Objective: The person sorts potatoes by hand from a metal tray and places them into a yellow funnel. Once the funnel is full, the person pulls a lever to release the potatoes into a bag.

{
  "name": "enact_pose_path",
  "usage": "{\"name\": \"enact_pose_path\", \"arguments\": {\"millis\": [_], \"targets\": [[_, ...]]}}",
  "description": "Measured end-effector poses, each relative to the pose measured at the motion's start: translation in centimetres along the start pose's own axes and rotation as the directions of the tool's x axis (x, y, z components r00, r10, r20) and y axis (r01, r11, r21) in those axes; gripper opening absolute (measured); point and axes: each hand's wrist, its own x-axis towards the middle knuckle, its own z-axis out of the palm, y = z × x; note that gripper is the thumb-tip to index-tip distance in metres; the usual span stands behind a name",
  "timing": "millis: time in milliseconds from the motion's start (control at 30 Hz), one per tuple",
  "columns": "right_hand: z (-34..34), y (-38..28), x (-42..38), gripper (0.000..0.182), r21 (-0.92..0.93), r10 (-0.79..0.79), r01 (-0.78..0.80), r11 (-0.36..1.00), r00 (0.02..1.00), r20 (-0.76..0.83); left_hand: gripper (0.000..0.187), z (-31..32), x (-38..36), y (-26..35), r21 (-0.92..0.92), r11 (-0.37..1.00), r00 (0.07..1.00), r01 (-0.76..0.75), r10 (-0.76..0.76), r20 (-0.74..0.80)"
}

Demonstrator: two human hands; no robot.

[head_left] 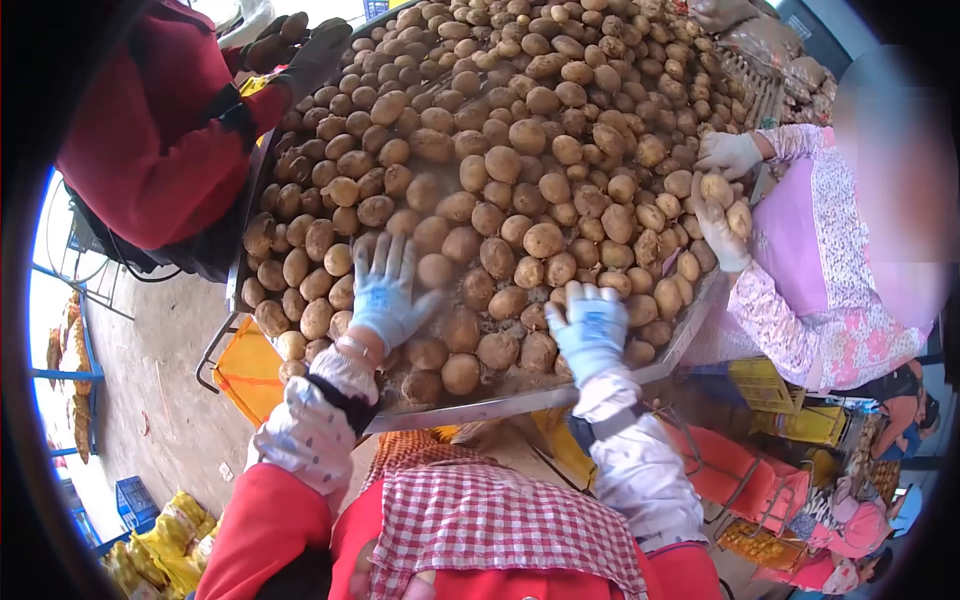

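A heap of brown potatoes (544, 240) covers a metal-edged sorting table (505, 407) in front of me. My left hand (388, 298), in a light blue and white glove, lies palm down on the potatoes near the front left, its fingers spread. In a matching glove, my right hand (592, 328) rests on potatoes nearer the front right, with fingers apart and thumb out to the left. Neither hand shows a potato gripped in it; what lies beneath the palms is hidden. Some dust hazes the potatoes beyond my left hand.
At the left edge, a person in a red sleeve (165, 150) wears dark gloves. A co-worker at the right holds potatoes in a gloved hand (722, 240). An orange crate (248, 365) stands below the table's left corner. Yellow sacks (172, 540) lie at the lower left.
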Motion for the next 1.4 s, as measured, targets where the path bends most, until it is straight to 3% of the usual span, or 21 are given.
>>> {"name": "enact_pose_path", "arguments": {"millis": [133, 200, 233, 267, 333, 367, 400, 467, 567, 700, 867, 933, 967, 1000, 1033, 1100, 1167, 1200, 1267, 1333, 1400], "targets": [[0.7, -2.6, 1.6, 0.039, -0.032, 0.157, -0.154, 0.988, 0.963, 0.22, 0.081, -2.2, -6.6, 0.6, -0.18, 0.981, 0.985, -0.065, 0.092, 0.147], [0.4, -0.2, 1.3, 0.041, 0.351, 0.04, -0.104, 0.93, 0.982, 0.184, 0.072, -2.8, -8.8, 0.0, -0.207, 0.977, 0.985, -0.044, 0.077, 0.157], [0.2, 1.1, 1.1, 0.036, 0.595, 0.046, -0.118, 0.795, 0.99, 0.134, 0.072, -2.8, -9.6, -0.3, -0.197, 0.979, 0.983, -0.053, 0.086, 0.162], [0.6, 2.0, 0.5, 0.025, 0.877, 0.206, -0.303, 0.372, 0.949, 0.24, 0.072, -2.8, -10.0, -0.5, -0.186, 0.981, 0.981, -0.061, 0.093, 0.171], [-1.5, 4.7, 0.3, 0.026, 0.96, 0.408, -0.275, -0.048, 0.872, 0.27, 0.071, -2.5, -10.1, -0.4, -0.186, 0.981, 0.987, -0.052, 0.079, 0.139], [-1.9, 6.0, 1.2, 0.03, 0.942, 0.552, -0.334, -0.017, 0.783, 0.287, 0.07, -2.3, -10.1, -0.3, -0.178, 0.983, 0.991, -0.054, 0.074, 0.107], [0.4, 9.2, 1.9, 0.032, 0.918, 0.511, -0.276, 0.283, 0.854, 0.099, 0.07, -2.3, -10.2, -0.3, -0.184, 0.982, 0.991, -0.049, 0.071, 0.114], [-0.5, 9.8, 4.2, 0.042, 0.326, 0.27, -0.278, 0.904, 0.96, 0.071, 0.071, -2.5, -10.0, -0.2, -0.181, 0.983, 0.992, -0.043, 0.063, 0.106], [-2.1, 7.0, 8.6, 0.059, -0.178, 0.328, -0.279, 0.944, 0.853, 0.405, 0.072, -2.7, -9.8, -0.3, -0.198, 0.98, 0.992, -0.035, 0.059, 0.114], [-2.9, 5.2, 11.0, 0.066, -0.338, 0.403, -0.24, 0.91, 0.705, 0.584, 0.071, -2.8, -9.1, -0.4, -0.212, 0.977, 0.993, -0.033, 0.056, 0.102], [-1.2, 6.5, 11.6, 0.058, -0.354, 0.402, -0.234, 0.905, 0.743, 0.536, 0.071, -2.9, -9.0, -0.4, -0.215, 0.976, 0.993, -0.023, 0.048, 0.111], [-2.1, 8.2, 9.7, 0.056, 0.021, 0.315, -0.349, 0.937, 0.869, 0.382, 0.073, -2.7, -9.1, -0.7, -0.226, 0.973, 0.994, -0.039, 0.061, 0.091], [-3.4, 8.6, 8.1, 0.058, 0.321, 0.323, -0.432, 0.843, 0.883, 0.341, 0.074, -2.6, -9.3, -0.8, -0.241, 0.97, 0.994, -0.041, 0.064, 0.088], [1.0, 11.1, 5.8, 0.054, 0.763, 0.264, -0.289, 0.579, 0.951, 0.16, 0.074, -2.6, -9.4, -0.6, -0.242, 0.969, 0.994, -0.05, 0.071, 0.079], [-0.7, 11.0, 3.6, 0.053, 0.915, 0.24, -0.325, 0.239, 0.933, 0.269, 0.074, -2.8, -9.3, -0.5, -0.235, 0.971, 0.994, -0.035, 0.057, 0.089], [-2.5, 10.4, -0.3, 0.051, 0.855, 0.184, -0.312, -0.413, 0.892, 0.414, 0.072, -3.1, -9.0, -0.2, -0.247, 0.969, 0.992, -0.022, 0.051, 0.112], [-4.2, 9.9, -3.5, 0.06, 0.505, 0.14, -0.243, -0.828, 0.783, 0.606, 0.072, -2.8, -9.2, -0.1, -0.212, 0.976, 0.994, -0.045, 0.065, 0.087], [-3.3, 10.6, -5.2, 0.064, 0.542, 0.053, -0.2, -0.816, 0.909, 0.414, 0.072, -2.8, -9.1, 0.0, -0.205, 0.977, 0.994, -0.054, 0.073, 0.085], [-4.3, 11.0, -9.2, 0.067, 0.486, 0.26, -0.058, -0.872, 0.786, 0.561, 0.072, -2.6, -9.2, 0.1, -0.188, 0.979, 0.993, -0.074, 0.09, 0.079], [-5.6, 11.9, -12.7, 0.059, 0.491, 0.15, -0.106, -0.865, 0.878, 0.454, 0.073, -2.4, -9.4, 0.1, -0.168, 0.98, 0.992, -0.11, 0.12, 0.048], [-6.4, 11.0, -16.5, 0.058, 0.647, 0.346, -0.105, -0.755, 0.775, 0.53, 0.075, -1.8, -9.5, -0.3, -0.178, 0.976, 0.99, -0.127, 0.136, 0.041]]}}
